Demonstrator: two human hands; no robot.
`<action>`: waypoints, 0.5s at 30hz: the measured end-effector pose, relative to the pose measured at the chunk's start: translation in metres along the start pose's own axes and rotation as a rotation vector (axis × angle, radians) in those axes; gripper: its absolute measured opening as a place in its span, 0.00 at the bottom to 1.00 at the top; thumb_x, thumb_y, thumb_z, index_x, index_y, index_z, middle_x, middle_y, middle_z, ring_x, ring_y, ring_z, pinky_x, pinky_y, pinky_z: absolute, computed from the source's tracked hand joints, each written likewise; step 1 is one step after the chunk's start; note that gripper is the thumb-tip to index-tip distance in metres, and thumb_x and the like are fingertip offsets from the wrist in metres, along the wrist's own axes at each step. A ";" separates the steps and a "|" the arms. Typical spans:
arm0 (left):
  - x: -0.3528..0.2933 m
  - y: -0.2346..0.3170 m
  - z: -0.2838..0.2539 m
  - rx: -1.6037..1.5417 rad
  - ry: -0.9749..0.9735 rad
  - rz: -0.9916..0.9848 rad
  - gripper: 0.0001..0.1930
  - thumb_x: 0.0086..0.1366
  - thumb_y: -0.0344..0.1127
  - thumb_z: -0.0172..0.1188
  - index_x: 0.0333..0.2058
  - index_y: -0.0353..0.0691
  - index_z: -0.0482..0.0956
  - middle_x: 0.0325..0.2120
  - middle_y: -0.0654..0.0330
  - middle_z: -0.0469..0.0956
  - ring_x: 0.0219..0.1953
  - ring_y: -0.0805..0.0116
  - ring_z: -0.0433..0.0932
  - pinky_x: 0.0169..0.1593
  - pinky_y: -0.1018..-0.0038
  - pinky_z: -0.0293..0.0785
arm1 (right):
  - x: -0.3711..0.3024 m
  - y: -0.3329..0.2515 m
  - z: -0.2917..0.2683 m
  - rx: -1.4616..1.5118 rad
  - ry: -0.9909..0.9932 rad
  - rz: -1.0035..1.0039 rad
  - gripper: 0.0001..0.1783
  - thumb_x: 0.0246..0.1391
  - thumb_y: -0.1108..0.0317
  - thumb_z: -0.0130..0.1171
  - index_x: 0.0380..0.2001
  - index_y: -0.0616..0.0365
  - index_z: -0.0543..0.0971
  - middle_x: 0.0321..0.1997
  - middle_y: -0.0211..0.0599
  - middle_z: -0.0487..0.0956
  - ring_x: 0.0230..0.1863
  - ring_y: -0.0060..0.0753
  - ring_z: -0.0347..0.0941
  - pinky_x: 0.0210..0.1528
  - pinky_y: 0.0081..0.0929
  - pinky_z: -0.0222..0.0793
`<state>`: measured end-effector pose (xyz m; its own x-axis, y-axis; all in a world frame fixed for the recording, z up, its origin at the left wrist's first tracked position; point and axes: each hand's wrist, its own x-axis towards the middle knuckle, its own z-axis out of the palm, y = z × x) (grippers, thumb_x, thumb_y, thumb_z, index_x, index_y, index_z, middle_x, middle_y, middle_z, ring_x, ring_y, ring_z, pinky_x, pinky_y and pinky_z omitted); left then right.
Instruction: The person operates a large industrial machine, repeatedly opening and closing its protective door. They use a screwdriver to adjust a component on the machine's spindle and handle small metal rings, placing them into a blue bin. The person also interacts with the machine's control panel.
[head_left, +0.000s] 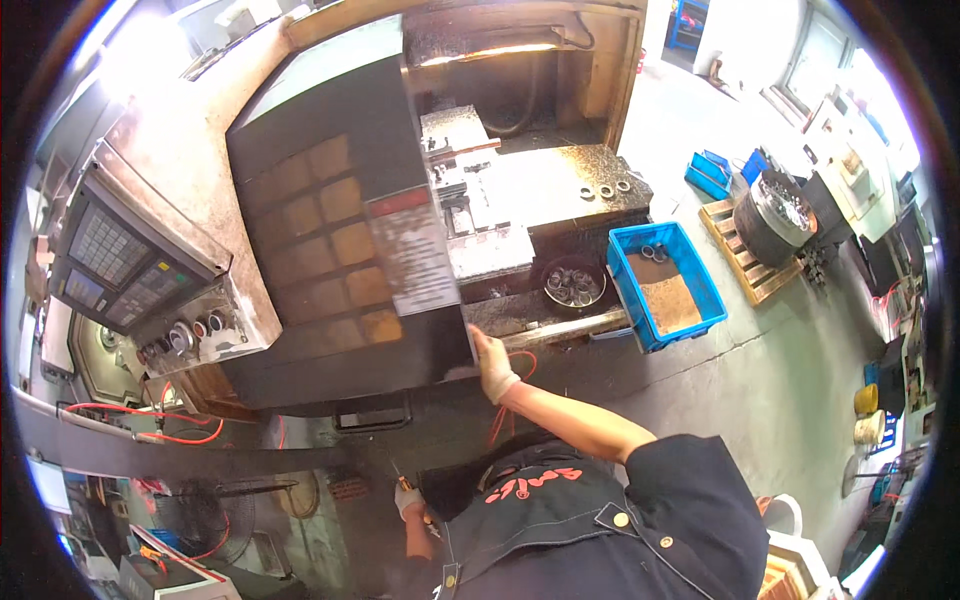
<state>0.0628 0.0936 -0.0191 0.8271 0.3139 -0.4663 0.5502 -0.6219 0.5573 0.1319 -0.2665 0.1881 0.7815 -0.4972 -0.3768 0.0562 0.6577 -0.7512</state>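
My right hand [492, 368], in a pale glove, grips the right edge of a dark sliding machine door [340, 210] with a grid-patterned window and a printed label. The door stands partly drawn across, leaving the machine's inside in view. Low by my left side, my gloved left hand [408, 502] is closed round a thin-nosed tool [404, 483] with an orange part; its exact kind is too small to tell. Inside the machine, several metal rings [605, 192] sit on a speckled ledge. A round pan [575, 286] below holds more ring-shaped parts.
A blue crate [720, 310] with a few rings stands right of the machine. Left of the door is a control panel [115, 255]. Red hoses [190, 440] hang at lower left, near a fan [205, 520]. A wooden pallet [745, 265] bears a drum [775, 220] at right.
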 end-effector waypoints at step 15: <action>-0.115 0.136 -0.080 -0.361 -0.259 0.567 0.16 0.47 0.24 0.57 0.38 0.39 0.69 0.27 0.63 0.73 0.26 0.75 0.72 0.31 0.78 0.69 | 0.001 0.065 0.108 0.064 -0.392 0.162 0.21 0.54 0.52 0.49 0.40 0.60 0.73 0.34 0.31 0.75 0.34 0.22 0.68 0.37 0.22 0.65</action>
<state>0.0516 0.0304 0.1648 0.9675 -0.1949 -0.1612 0.0854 -0.3484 0.9334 0.2031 -0.1626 0.1973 0.9596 -0.1400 -0.2440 -0.0583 0.7496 -0.6593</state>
